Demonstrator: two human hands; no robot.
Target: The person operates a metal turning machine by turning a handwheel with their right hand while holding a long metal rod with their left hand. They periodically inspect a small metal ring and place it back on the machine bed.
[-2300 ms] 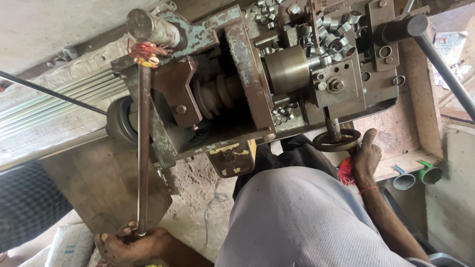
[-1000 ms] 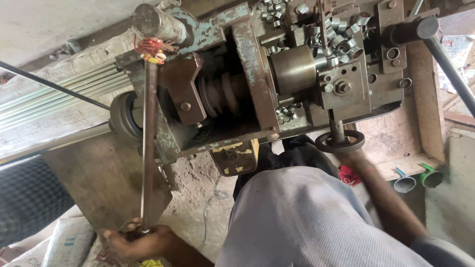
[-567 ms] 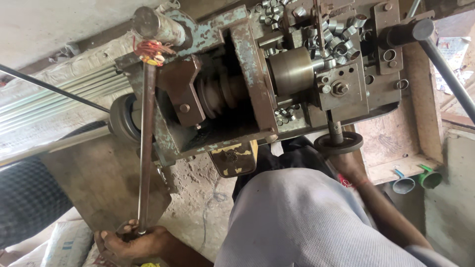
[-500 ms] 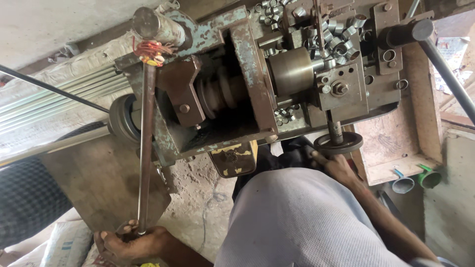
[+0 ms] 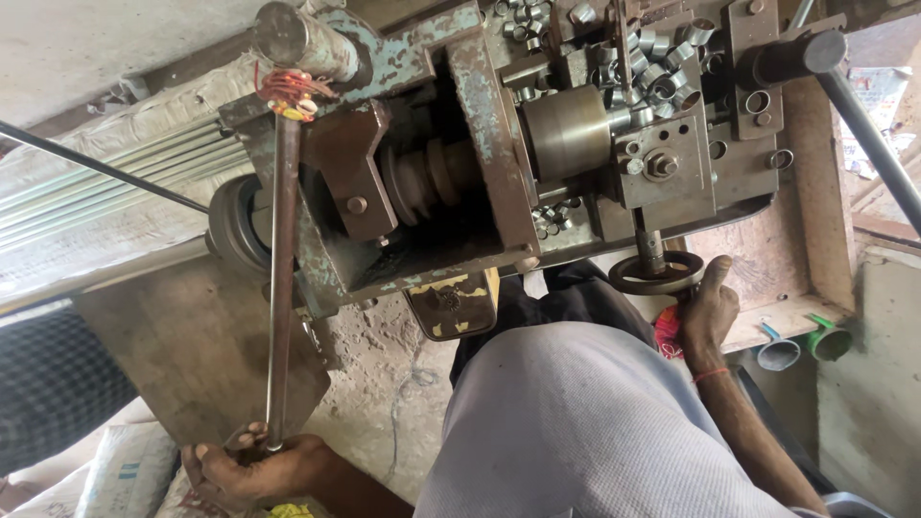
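2 plastic funnels (image 5: 806, 345) beside stacked sacks (image 5: 115, 475).

A dusty, cracked concrete floor (image 5: 384, 384) spreads beneath a workshop bench in daylight. At nine o'clock, long pale metal rods (image 5: 86, 187) lie stacked beside a grey wall (image 5: 86, 58). Woven sacks (image 5: 115, 475) slump at seven o'clock. At three o'clock, a wooden frame (image 5: 825, 221) stands above two small funnels (image 5: 806, 345), blue and green.
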